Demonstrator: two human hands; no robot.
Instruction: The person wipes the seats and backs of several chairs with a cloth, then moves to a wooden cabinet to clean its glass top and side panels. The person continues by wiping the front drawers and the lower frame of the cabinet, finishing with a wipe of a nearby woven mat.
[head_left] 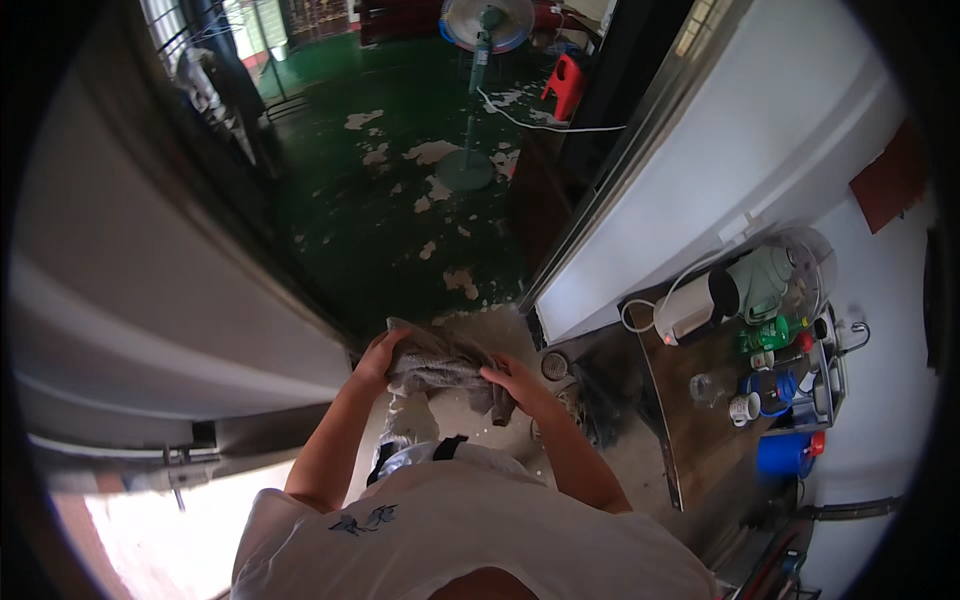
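Note:
A crumpled grey-brown cloth (440, 365) is stretched between my two hands in front of my body, over the doorway floor. My left hand (378, 358) grips its left end, fingers closed round the bunched fabric. At the other end, my right hand (515, 383) pinches the cloth, and a loose corner hangs down beside it. Some of my fingers are hidden behind the folds.
Ahead, a standing fan (468, 168) is on a worn green floor (350, 215), its white cord running right near a red stool (566, 86). To my right a wooden table (690, 430) bears a kettle (697, 303), a mug (744, 408) and bottles. Shoes (555, 366) lie beside the door frame.

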